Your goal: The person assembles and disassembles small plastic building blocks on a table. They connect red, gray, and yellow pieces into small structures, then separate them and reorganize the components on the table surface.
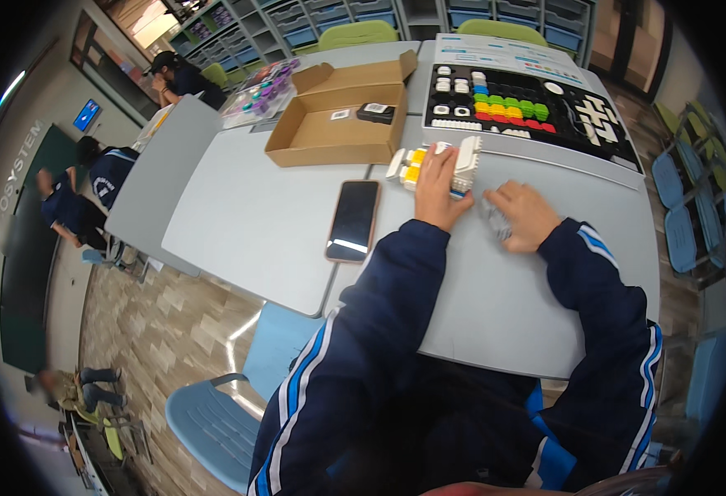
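My left hand (pixel 439 197) is closed around a model of white and yellow building blocks (pixel 467 162), just above the table. The model has a tall white ridged part on its right and a bit of blue low down. Close to its right, my right hand (pixel 530 218) is closed on a crumpled-looking, greyish translucent piece (pixel 495 220), perhaps plastic; its kind is hard to make out. Behind both hands lies a black kit tray (pixel 573 136) with white, green, yellow, red and blue block pieces sorted in it.
Left of my hands a phone (pixel 353 220) lies dark on the grey table (pixel 247 207). Behind it stands an open cardboard box (pixel 297 131) with a black item (pixel 376 112) inside. Purple pieces in clear packaging (pixel 265 93) lie farther left. A blue chair (pixel 214 426) stands beside me.
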`<state>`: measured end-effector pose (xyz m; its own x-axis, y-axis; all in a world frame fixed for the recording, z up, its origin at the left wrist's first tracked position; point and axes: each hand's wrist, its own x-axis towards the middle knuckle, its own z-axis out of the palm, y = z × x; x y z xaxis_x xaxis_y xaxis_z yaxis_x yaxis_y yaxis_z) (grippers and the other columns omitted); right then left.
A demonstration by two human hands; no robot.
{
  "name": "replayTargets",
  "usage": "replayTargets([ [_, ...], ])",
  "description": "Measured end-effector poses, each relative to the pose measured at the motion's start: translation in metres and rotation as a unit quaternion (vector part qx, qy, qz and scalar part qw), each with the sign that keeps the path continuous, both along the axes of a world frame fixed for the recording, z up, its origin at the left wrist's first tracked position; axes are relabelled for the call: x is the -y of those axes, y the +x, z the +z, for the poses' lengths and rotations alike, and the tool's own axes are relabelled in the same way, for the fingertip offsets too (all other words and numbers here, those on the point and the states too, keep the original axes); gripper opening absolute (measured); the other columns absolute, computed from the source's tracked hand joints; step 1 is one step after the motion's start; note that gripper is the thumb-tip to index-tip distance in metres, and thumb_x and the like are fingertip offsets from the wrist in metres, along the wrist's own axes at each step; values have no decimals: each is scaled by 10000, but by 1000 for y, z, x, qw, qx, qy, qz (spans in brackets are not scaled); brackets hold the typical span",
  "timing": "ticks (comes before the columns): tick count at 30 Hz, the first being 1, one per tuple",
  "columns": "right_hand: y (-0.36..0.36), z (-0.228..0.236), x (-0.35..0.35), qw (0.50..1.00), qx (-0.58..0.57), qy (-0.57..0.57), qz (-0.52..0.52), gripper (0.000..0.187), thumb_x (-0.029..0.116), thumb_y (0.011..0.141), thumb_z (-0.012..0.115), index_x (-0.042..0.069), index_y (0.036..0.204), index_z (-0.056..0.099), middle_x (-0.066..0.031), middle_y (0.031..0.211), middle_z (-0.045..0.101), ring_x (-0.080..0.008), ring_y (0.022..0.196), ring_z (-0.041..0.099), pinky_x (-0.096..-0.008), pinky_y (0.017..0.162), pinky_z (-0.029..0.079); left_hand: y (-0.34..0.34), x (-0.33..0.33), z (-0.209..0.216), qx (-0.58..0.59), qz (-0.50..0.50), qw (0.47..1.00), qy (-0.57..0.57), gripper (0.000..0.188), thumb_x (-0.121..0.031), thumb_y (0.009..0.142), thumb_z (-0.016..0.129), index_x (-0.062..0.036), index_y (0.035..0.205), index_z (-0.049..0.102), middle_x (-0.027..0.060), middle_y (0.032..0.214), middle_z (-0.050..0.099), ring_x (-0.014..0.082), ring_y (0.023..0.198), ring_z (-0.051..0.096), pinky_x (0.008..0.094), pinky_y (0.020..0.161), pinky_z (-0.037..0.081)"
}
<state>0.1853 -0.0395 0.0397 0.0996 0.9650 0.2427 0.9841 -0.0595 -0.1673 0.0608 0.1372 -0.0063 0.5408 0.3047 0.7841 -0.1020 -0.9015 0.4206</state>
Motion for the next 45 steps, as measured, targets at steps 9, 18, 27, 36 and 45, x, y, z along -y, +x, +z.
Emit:
replayTargets([
  [9,-3,23,20,993,-9,115,-37,691,109,595,725,38,1251,520,-141,1072,565,-329,1052,542,-411,881,450,2,0,-7,-25,13,999,24,866,-129,639,799,-27,1412,422,183,1418,438,420,1369,334,483,1118,302],
  [18,-24,65,64,849,-461,254,-43,671,144,744,784,64,1356,521,-56,1171,571,-185,1107,552,-325,969,447,-21,31,14,29,-38,998,46,1094,-299,644,835,-51,1516,223,261,1562,122,428,1440,177,530,1159,139],
  [27,-99,21,84,721,-630,284,-53,547,144,851,732,44,1350,532,-80,1217,613,-144,1081,586,-286,953,462,-48,101,-1,-139,-473,673,-552,952,-393,760,785,-20,1473,276,123,1390,417,239,1300,419,389,1075,348],
  [36,-65,-18,94,930,-213,292,-70,286,277,832,716,11,882,623,-120,766,570,-257,687,574,-345,606,428,-57,87,6,-195,-395,711,-548,503,-72,815,753,-4,1261,531,52,1105,640,112,988,599,279,859,495],
  [45,-83,-28,96,892,-375,230,-105,357,300,933,612,3,749,540,-141,576,527,-282,481,532,-362,474,389,-58,101,7,-125,-420,671,-599,722,-108,770,785,-64,1371,388,77,1134,614,154,1035,588,310,905,479],
])
